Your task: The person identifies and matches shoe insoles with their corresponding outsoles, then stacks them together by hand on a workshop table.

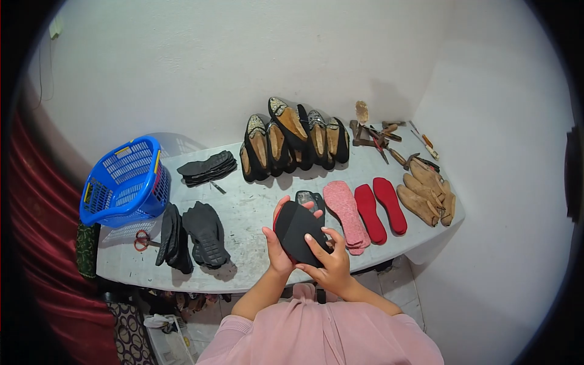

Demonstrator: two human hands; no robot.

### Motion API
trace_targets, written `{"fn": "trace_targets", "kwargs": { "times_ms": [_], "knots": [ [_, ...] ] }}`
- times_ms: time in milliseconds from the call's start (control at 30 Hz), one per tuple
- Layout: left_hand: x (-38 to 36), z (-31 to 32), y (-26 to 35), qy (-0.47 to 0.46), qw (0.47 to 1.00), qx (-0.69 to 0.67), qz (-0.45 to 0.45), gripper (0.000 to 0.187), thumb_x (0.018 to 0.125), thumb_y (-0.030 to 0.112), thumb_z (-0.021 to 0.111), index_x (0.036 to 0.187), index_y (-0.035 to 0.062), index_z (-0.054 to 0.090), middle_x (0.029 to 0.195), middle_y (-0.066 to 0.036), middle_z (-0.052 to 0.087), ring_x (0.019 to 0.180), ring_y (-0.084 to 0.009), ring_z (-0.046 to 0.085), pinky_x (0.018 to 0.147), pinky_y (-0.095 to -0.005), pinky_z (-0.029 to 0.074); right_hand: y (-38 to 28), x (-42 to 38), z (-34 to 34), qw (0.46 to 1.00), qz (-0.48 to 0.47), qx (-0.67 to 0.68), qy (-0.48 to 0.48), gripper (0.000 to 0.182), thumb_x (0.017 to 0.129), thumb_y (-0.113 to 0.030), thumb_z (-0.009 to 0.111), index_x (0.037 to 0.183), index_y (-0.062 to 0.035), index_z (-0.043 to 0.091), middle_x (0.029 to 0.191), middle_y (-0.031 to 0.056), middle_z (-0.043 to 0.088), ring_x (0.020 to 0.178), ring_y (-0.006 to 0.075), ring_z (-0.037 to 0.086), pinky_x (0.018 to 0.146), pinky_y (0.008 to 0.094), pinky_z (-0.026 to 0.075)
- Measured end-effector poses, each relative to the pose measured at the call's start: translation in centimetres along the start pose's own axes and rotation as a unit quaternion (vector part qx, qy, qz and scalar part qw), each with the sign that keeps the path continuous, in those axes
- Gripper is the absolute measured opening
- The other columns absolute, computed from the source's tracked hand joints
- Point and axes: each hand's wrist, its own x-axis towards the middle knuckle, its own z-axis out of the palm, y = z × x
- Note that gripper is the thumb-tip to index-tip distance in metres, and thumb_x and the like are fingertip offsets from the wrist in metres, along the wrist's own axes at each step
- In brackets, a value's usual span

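Above the table's front edge, both hands hold a black shoe sole [295,228], a flat piece with a band across it. A strip of red shows along its left edge. My left hand [280,252] grips it from the left, with fingertips showing past its upper edge. From the right, my right hand [331,261] presses fingers on its face, thumb at the lower edge. Just behind lies another dark sole [311,198], partly hidden. To the right are pink insoles [342,210] and two red insoles [370,216].
Finished shoes [292,143] are heaped at the back. Black soles [207,234] lie in stacks on the left, near red-handled scissors [143,241] and a blue basket [121,213]. Shoe lasts [423,194] and hand tools [380,137] sit at the right. Walls stand behind and right.
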Motion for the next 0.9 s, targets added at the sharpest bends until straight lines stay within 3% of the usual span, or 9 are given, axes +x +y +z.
{"fn": "trace_targets", "kwargs": {
  "times_ms": [200,400,533,633,733,833,900],
  "knots": [
    [-0.8,0.8,-1.8,-0.026,1.000,0.014,-0.005,0.082,0.081,0.073,0.031,0.139,0.0154,0.021,0.125,-0.023,0.043,0.113,-0.0363,0.049,0.086,-0.0472,0.049,0.7,-2.0,-1.4,0.999,0.039,0.018,-0.007,0.064,0.065,-0.043,0.077,0.121,-0.0191,0.058,0.118,0.0163,0.042,0.092,0.0259,0.054,0.069,0.0308,0.050],
    [-0.7,1.5,-4.0,-0.100,0.995,-0.027,0.004,0.081,0.082,0.067,0.041,0.140,0.0158,0.016,0.125,-0.023,0.041,0.114,-0.0359,0.048,0.087,-0.0473,0.048,0.8,-3.0,-2.7,0.997,0.080,0.012,-0.001,0.064,0.065,-0.041,0.077,0.122,-0.0192,0.058,0.118,0.0159,0.042,0.094,0.0269,0.055,0.069,0.0320,0.050],
    [-0.5,2.3,-3.6,-0.106,0.994,-0.008,-0.032,0.071,0.082,0.044,0.052,0.137,0.0156,0.017,0.119,-0.022,0.043,0.110,-0.0329,0.049,0.087,-0.0458,0.048,1.3,-3.1,-3.2,0.998,0.070,0.009,0.006,0.065,0.065,-0.039,0.078,0.123,-0.0193,0.057,0.118,0.0155,0.042,0.094,0.0267,0.055,0.069,0.0324,0.050],
    [-0.2,2.3,-3.6,-0.084,0.994,-0.027,-0.060,0.069,0.076,0.028,0.054,0.135,0.0159,0.020,0.112,-0.019,0.045,0.105,-0.0296,0.050,0.085,-0.0438,0.049,1.7,-3.1,-2.7,0.998,0.061,0.028,0.016,0.069,0.060,-0.026,0.082,0.122,-0.0129,0.057,0.120,0.0158,0.041,0.072,0.0177,0.051,0.062,0.0267,0.046],
    [0.3,2.2,-3.7,-0.067,0.994,-0.056,-0.065,0.069,0.072,0.022,0.053,0.133,0.0164,0.023,0.107,-0.017,0.045,0.099,-0.0275,0.050,0.084,-0.0425,0.049,2.0,-3.5,-1.8,0.995,0.086,0.048,0.014,0.069,0.062,-0.026,0.081,0.125,-0.0149,0.055,0.120,0.0163,0.041,0.082,0.0213,0.052,0.067,0.0296,0.046],
    [0.7,2.2,-3.5,-0.063,0.992,-0.083,-0.064,0.068,0.072,0.023,0.053,0.133,0.0170,0.024,0.106,-0.017,0.045,0.098,-0.0274,0.050,0.083,-0.0425,0.049,1.3,-2.5,-2.3,0.997,0.026,-0.075,0.017,0.067,0.067,-0.027,0.077,0.127,-0.0144,0.052,0.121,0.0177,0.040,0.093,0.0264,0.050,0.076,0.0349,0.045],
    [1.2,2.3,-3.2,-0.073,0.989,-0.103,-0.071,0.067,0.072,0.023,0.054,0.132,0.0171,0.026,0.107,-0.017,0.045,0.098,-0.0277,0.050,0.083,-0.0432,0.049,1.5,-2.6,-2.1,0.997,0.044,-0.065,0.018,0.065,0.070,-0.033,0.075,0.127,-0.0139,0.051,0.123,0.0174,0.040,0.103,0.0294,0.047,0.086,0.0384,0.041]
  ]
}}
